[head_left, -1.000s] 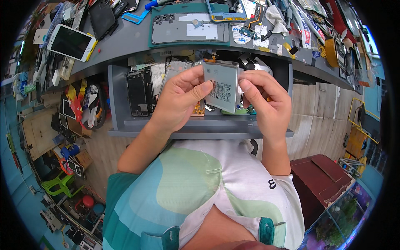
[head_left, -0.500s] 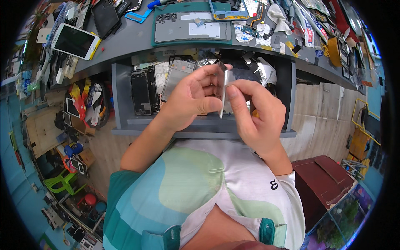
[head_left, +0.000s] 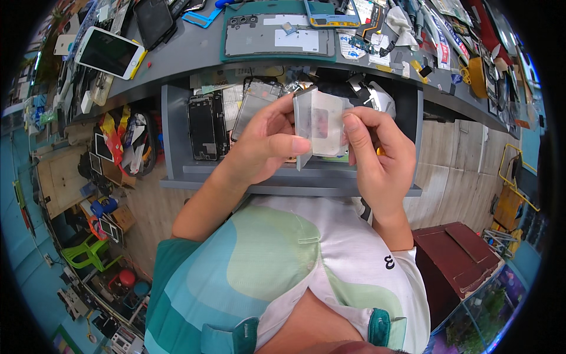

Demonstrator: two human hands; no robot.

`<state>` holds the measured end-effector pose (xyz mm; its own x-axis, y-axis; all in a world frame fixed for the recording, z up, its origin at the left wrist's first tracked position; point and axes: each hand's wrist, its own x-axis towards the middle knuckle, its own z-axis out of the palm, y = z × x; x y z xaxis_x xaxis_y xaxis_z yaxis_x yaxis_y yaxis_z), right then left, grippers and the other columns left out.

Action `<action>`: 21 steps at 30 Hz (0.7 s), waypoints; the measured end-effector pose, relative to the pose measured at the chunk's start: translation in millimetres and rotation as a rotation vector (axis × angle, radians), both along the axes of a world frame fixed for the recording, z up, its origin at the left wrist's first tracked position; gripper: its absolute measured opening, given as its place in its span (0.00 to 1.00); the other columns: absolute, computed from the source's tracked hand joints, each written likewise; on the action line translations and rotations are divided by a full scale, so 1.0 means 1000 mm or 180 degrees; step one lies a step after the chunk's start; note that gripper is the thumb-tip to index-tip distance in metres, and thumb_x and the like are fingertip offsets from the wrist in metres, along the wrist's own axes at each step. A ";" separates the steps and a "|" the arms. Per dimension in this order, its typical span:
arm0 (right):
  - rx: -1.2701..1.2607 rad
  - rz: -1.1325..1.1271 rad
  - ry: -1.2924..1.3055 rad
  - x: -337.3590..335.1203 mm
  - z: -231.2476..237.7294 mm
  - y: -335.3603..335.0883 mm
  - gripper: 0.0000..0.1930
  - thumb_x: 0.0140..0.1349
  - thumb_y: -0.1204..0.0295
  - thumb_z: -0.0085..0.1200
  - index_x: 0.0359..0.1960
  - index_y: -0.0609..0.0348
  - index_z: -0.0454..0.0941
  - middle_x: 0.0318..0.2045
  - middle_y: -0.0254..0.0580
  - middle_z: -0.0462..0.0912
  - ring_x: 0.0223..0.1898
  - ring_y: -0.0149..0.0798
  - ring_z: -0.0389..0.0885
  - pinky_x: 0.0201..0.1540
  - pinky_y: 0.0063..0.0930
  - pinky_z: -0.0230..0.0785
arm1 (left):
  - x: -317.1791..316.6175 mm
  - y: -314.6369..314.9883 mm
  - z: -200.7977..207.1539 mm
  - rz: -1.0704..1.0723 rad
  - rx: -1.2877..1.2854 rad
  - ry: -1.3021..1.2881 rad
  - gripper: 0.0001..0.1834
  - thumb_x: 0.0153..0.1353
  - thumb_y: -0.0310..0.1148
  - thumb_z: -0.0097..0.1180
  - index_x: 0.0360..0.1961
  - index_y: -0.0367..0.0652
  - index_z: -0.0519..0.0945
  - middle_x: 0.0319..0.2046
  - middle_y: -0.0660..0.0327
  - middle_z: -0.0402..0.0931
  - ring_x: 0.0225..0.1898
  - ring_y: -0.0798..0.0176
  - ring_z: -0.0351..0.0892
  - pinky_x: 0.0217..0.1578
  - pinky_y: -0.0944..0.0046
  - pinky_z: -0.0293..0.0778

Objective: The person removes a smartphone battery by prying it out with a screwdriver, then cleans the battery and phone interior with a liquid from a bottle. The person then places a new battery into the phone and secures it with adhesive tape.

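Note:
Over the open desk drawer I hold a small, flat, translucent plastic case point(head_left: 328, 121), spread apart like a book. Its left panel is seen nearly edge-on; the right one faces up and shows a greyish-pink rectangle in its middle. My left hand point(head_left: 259, 144) is closed on the left panel, thumb on the near side and fingers behind it. Thumb and fingers of my right hand point(head_left: 382, 147) pinch the right panel's outer edge. Beneath them, the grey drawer point(head_left: 174, 135) holds dark phone screen parts point(head_left: 204, 127), a silvery panel point(head_left: 253, 103) and other pieces partly hidden by my hands.
On the desk, a green mat point(head_left: 224, 48) bears a grey phone back panel point(head_left: 247, 42). To its left lies a white phone point(head_left: 109, 53); tools and packets crowd the right, near yellow tape point(head_left: 478, 76). A maroon box point(head_left: 457, 253) stands at my right, a green chair point(head_left: 88, 252) at far left.
The plastic case, seen as a thin edge before, is now spread apart. My right hand has moved right and slightly nearer with one panel; my left hand has barely moved.

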<state>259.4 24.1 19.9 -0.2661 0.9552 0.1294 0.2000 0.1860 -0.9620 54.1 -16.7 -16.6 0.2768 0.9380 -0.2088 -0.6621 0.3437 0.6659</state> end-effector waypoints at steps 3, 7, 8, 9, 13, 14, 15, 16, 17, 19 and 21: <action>-0.0095 -0.0073 0.0068 0.002 -0.006 0.002 0.06 0.73 0.75 0.63 0.43 0.66 0.86 0.27 0.36 0.85 0.27 0.23 0.80 0.29 0.19 0.70 | -0.001 0.000 -0.001 -0.0021 -0.0012 -0.0055 0.42 0.57 0.33 0.70 0.72 0.32 0.67 0.61 0.51 0.79 0.62 0.56 0.80 0.65 0.53 0.76; -0.0304 -0.0125 0.0073 0.004 -0.006 0.004 0.08 0.75 0.73 0.62 0.44 0.67 0.86 0.26 0.33 0.84 0.24 0.20 0.75 0.26 0.17 0.63 | -0.003 -0.001 -0.002 -0.0004 -0.0008 -0.0093 0.42 0.57 0.33 0.69 0.71 0.32 0.68 0.61 0.50 0.79 0.62 0.56 0.81 0.65 0.53 0.76; -0.0329 -0.0110 0.0138 0.005 -0.009 0.006 0.09 0.75 0.71 0.62 0.45 0.67 0.86 0.27 0.32 0.83 0.23 0.19 0.73 0.25 0.16 0.61 | -0.003 -0.001 -0.001 -0.0020 -0.0006 -0.0086 0.41 0.57 0.32 0.69 0.71 0.32 0.68 0.61 0.50 0.79 0.62 0.56 0.81 0.65 0.53 0.76; -0.0354 -0.0095 0.0203 0.006 -0.011 0.006 0.10 0.76 0.70 0.62 0.46 0.67 0.85 0.27 0.31 0.82 0.23 0.19 0.71 0.24 0.16 0.58 | -0.003 0.000 -0.001 -0.0021 -0.0003 -0.0095 0.42 0.57 0.33 0.69 0.71 0.32 0.68 0.61 0.50 0.79 0.63 0.56 0.80 0.65 0.53 0.76; -0.0353 -0.0117 0.0232 0.006 -0.011 0.007 0.09 0.75 0.71 0.62 0.46 0.67 0.86 0.27 0.31 0.83 0.23 0.19 0.72 0.25 0.16 0.59 | -0.002 -0.001 -0.003 0.0055 0.0026 0.0027 0.42 0.57 0.32 0.69 0.72 0.32 0.67 0.62 0.51 0.78 0.64 0.57 0.79 0.66 0.54 0.75; -0.0359 -0.0137 0.0222 0.006 -0.011 0.007 0.08 0.75 0.72 0.62 0.45 0.66 0.86 0.26 0.31 0.84 0.23 0.19 0.73 0.25 0.16 0.61 | -0.002 -0.001 -0.003 0.0094 0.0040 0.0096 0.42 0.57 0.32 0.70 0.72 0.32 0.67 0.62 0.51 0.77 0.64 0.57 0.79 0.66 0.54 0.74; -0.0366 -0.0157 0.0212 0.006 -0.011 0.007 0.07 0.75 0.73 0.62 0.44 0.66 0.87 0.25 0.30 0.84 0.24 0.18 0.74 0.26 0.16 0.63 | -0.002 -0.001 -0.003 0.0127 0.0081 0.0133 0.42 0.58 0.31 0.70 0.72 0.32 0.67 0.63 0.52 0.77 0.64 0.57 0.78 0.66 0.54 0.74; -0.0328 -0.0142 0.0242 0.005 -0.011 0.007 0.07 0.75 0.73 0.62 0.44 0.66 0.87 0.26 0.31 0.84 0.24 0.18 0.74 0.26 0.16 0.63 | -0.001 -0.001 -0.002 0.0159 0.0122 0.0171 0.42 0.58 0.31 0.70 0.73 0.32 0.67 0.63 0.52 0.76 0.65 0.58 0.78 0.67 0.54 0.74; -0.0290 -0.0132 0.0270 0.005 -0.012 0.008 0.07 0.75 0.73 0.62 0.44 0.66 0.87 0.26 0.31 0.84 0.24 0.18 0.74 0.26 0.16 0.63 | 0.000 0.000 -0.001 0.0187 0.0162 0.0208 0.42 0.59 0.30 0.70 0.73 0.32 0.66 0.64 0.52 0.75 0.65 0.58 0.78 0.67 0.54 0.74; -0.0301 -0.0116 0.0284 0.006 -0.012 0.007 0.08 0.74 0.73 0.63 0.45 0.67 0.87 0.26 0.31 0.85 0.25 0.18 0.74 0.26 0.15 0.63 | 0.000 0.000 -0.001 0.0232 0.0202 0.0262 0.42 0.60 0.30 0.70 0.73 0.31 0.65 0.64 0.52 0.74 0.65 0.58 0.78 0.67 0.55 0.74; -0.0398 -0.0097 0.0256 0.006 -0.010 0.008 0.08 0.74 0.73 0.64 0.45 0.67 0.87 0.27 0.32 0.86 0.26 0.18 0.75 0.27 0.15 0.64 | 0.001 0.001 0.000 0.0271 0.0228 0.0312 0.42 0.60 0.29 0.71 0.73 0.31 0.65 0.64 0.52 0.74 0.64 0.57 0.79 0.66 0.55 0.75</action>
